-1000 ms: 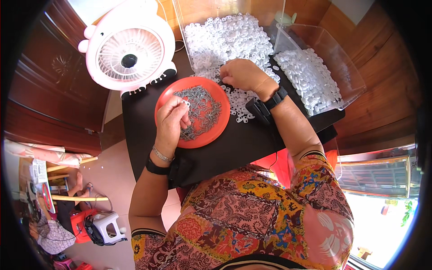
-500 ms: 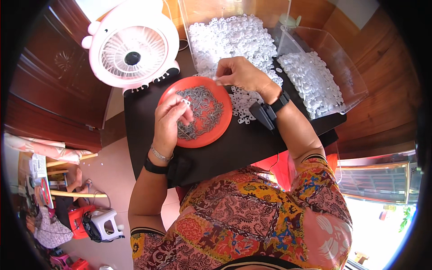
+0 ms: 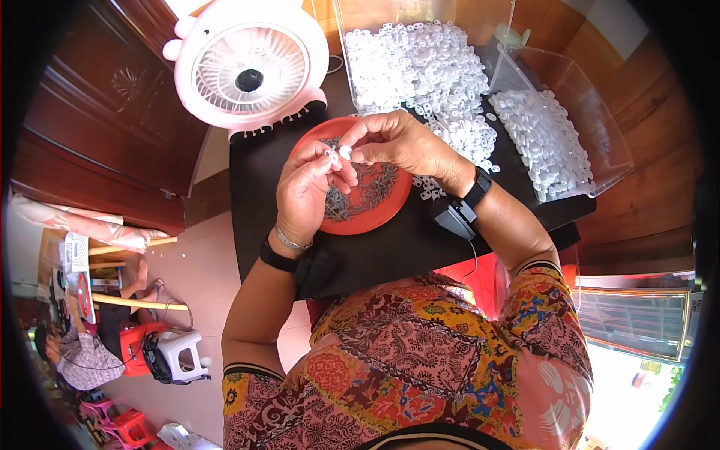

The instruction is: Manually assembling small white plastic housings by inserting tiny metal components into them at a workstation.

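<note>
My left hand (image 3: 301, 196) is over the red plate, its fingertips pinching a small white plastic piece (image 3: 331, 157). Right beside it, my right hand (image 3: 409, 150) grips a white oval plastic piece (image 3: 346, 151) between thumb and forefinger. The two pieces nearly meet; whether they touch I cannot tell. Beneath both hands lies the red plate (image 3: 381, 219), strewn with small grey screw-like parts (image 3: 365, 196). White pieces with holes (image 3: 469, 139) spill onto the black table (image 3: 360, 262) past my right wrist.
A clear bin with a heap of white holed pieces (image 3: 416, 64) stands at the back. Another clear bin on the right holds white oval pieces (image 3: 544, 142). A pink fan (image 3: 250, 80) is at the back left. At far left, another person (image 3: 88, 360) sits near stools.
My right hand has come from the white pile toward my left hand, bringing an oval piece close to the held one. The whole view has shifted slightly.
</note>
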The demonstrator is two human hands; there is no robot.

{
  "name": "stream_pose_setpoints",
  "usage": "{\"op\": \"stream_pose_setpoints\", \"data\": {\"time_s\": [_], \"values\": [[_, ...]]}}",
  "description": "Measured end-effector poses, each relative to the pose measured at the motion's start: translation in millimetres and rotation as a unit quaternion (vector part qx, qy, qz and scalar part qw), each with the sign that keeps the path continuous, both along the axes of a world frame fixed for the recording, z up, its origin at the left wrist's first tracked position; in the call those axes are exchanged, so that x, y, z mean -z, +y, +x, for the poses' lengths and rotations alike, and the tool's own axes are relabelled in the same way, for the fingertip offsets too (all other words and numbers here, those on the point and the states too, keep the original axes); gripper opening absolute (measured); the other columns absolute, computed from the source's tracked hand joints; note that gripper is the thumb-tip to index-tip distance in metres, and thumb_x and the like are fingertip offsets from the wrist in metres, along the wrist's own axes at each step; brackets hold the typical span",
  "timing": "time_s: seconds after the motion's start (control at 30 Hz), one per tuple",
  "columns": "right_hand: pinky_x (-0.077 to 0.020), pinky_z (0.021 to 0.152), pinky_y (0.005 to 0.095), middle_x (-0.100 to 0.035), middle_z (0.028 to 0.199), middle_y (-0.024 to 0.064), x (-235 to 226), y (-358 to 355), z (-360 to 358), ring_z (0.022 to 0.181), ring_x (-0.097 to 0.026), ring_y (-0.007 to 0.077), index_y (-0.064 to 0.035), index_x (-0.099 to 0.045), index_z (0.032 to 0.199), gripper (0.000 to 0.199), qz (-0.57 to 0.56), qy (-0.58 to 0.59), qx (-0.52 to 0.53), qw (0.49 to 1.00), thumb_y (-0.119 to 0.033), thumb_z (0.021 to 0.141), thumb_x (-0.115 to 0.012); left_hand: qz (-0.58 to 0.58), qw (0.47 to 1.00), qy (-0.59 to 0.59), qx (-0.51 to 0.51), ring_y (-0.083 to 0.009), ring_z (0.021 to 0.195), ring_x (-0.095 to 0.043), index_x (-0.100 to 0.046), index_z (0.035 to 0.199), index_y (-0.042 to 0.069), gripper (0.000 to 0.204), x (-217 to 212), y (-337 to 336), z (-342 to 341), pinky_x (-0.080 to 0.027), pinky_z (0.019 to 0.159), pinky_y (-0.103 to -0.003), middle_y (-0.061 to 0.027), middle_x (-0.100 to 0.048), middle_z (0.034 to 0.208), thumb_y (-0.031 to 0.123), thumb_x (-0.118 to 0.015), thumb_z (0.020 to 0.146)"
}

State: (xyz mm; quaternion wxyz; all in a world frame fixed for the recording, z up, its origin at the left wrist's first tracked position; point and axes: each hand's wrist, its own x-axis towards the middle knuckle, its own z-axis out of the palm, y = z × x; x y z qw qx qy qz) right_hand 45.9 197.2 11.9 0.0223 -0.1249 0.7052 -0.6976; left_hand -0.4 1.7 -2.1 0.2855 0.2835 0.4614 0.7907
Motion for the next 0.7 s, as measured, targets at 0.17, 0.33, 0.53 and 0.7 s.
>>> {"op": "stream_pose_setpoints", "data": {"time_s": [0.17,0.33,0.53,0.7], "values": [[-0.0486,0.073,0.0233,-0.067,0.089,0.0009,-1.1,-2.1,2.5,0.079,-0.058,0.0074,-0.0024,-0.069,0.1,0.017,0.005,0.009,0.01,1.0,-0.006,0.083,-0.069,-0.006,1.0,0.003,0.0,-0.0211,0.069,-0.06,-0.05,0.082,0.005,0.02,-0.7,-0.3,0.2,-0.047,0.062,-0.028,-0.014,-0.06,0.075,0.021,-0.044,0.091],[-0.0503,0.082,0.0242,-0.067,0.094,0.0028,-5.3,-8.8,7.3,0.089,-0.061,0.0099,0.0009,-0.066,0.107,0.019,0.043,0.019,0.0,0.999,-0.001,0.088,-0.063,0.014,1.0,-0.006,-0.005,-0.0197,0.068,-0.06,-0.053,0.082,0.002,0.02,2.1,-2.5,-0.8,-0.048,0.061,-0.028,-0.0124,-0.06,0.074,0.02,-0.048,0.09],[-0.0489,0.073,0.0215,-0.066,0.09,-0.0001,0.9,-11.1,6.9,0.082,-0.058,0.0058,-0.0002,-0.066,0.107,0.018,0.058,-0.012,0.023,0.998,-0.01,0.094,-0.058,0.009,1.0,-0.009,0.004,-0.0196,0.067,-0.059,-0.053,0.081,0.002,0.019,3.9,0.0,-3.5,-0.046,0.061,-0.029,-0.0134,-0.061,0.077,0.02,-0.048,0.088],[-0.0465,0.069,0.0199,-0.065,0.091,-0.0007,4.5,-8.3,3.0,0.078,-0.055,0.0041,-0.0009,-0.065,0.109,0.02,0.032,-0.021,0.024,0.999,-0.012,0.096,-0.055,0.009,1.0,-0.005,0.009,-0.0194,0.066,-0.059,-0.052,0.081,0.002,0.018,1.3,0.5,-0.9,-0.046,0.061,-0.029,-0.0139,-0.061,0.077,0.018,-0.047,0.088]]}}
